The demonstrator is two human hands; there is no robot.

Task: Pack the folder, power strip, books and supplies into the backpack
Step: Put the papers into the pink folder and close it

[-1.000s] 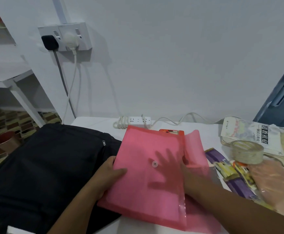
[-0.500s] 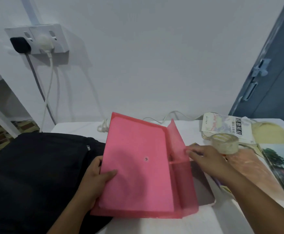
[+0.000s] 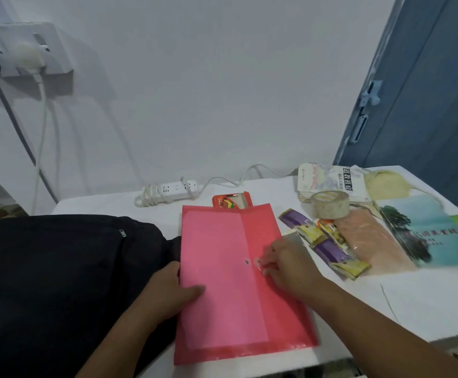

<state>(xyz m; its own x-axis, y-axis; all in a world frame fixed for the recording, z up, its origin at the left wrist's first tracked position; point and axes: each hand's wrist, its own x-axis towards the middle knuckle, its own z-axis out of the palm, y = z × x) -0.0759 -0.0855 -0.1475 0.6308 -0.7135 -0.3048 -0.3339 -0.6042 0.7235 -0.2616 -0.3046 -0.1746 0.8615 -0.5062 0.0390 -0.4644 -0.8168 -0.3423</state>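
Note:
A pink plastic folder lies flat on the white table, its flap folded over. My left hand grips the folder's left edge, thumb on top. My right hand pinches the flap at its snap button. The black backpack lies to the left, partly under the folder. A white power strip with coiled cord sits at the table's back. Two books, a tape roll, purple-yellow packets and a clear pouch lie to the right.
A small orange box peeks out behind the folder's top edge. A wall socket with two plugs hangs at the upper left, cords trailing down. A blue door stands at the right. A cream cloth lies by the far book.
The folder's flap, held up half a second ago, now lies shut over the front. My right hand moved down onto the snap. The folder now lies flat on the table.

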